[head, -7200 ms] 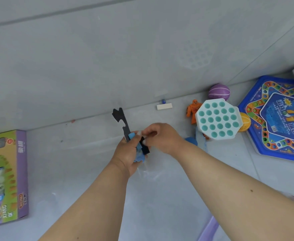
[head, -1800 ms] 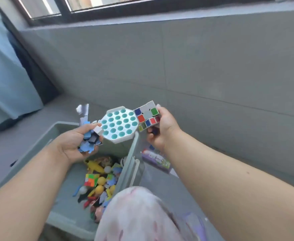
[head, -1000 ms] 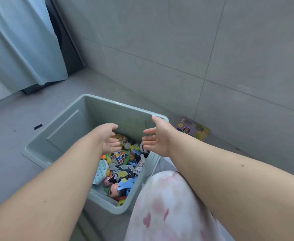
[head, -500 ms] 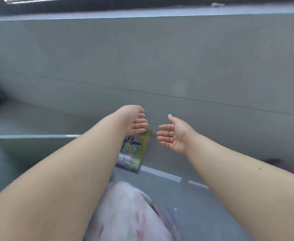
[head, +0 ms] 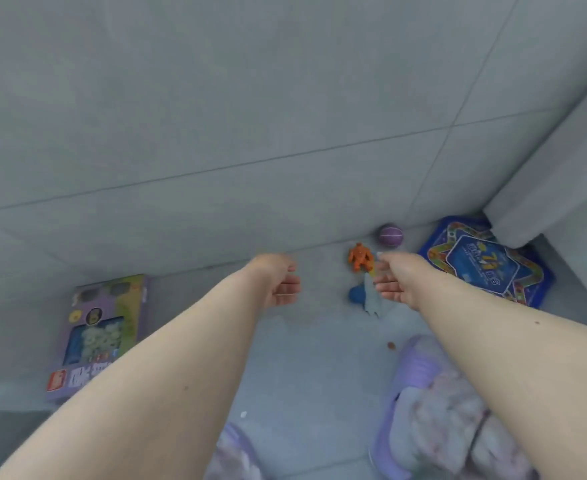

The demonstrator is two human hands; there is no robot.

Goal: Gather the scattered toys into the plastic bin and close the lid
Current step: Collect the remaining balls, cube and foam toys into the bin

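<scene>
Both hands are reaching out over the floor point(head: 306, 368), and both are empty. The left hand point(head: 280, 284) is hanging with loose fingers and holding nothing. The right hand point(head: 394, 280) is open too, with its fingers spread toward the toys.

This looks like the gathering step, with more toys waiting to be picked up. The bin is not showing here, so I cannot tell where it is.

Just left of the right hand, the orange figure point(head: 360, 257) is lying on the floor, close to the wall point(head: 216, 116). Its long side is running near to far, with its head at the far end. Just nearer than it, the blue toy point(head: 357, 294) and a pale grey piece point(head: 371, 299) are lying together. The grey piece is long too, running near to far. The purple ball point(head: 391, 235) is sitting against the wall, a bit farther right. The blue board point(head: 486, 263) is lying flat in the right corner. The purple box point(head: 99, 336) is lying flat on the left, its long side running near to far.

Next, I think the right hand needs to go down and close around the orange figure or the blue toy.
</scene>
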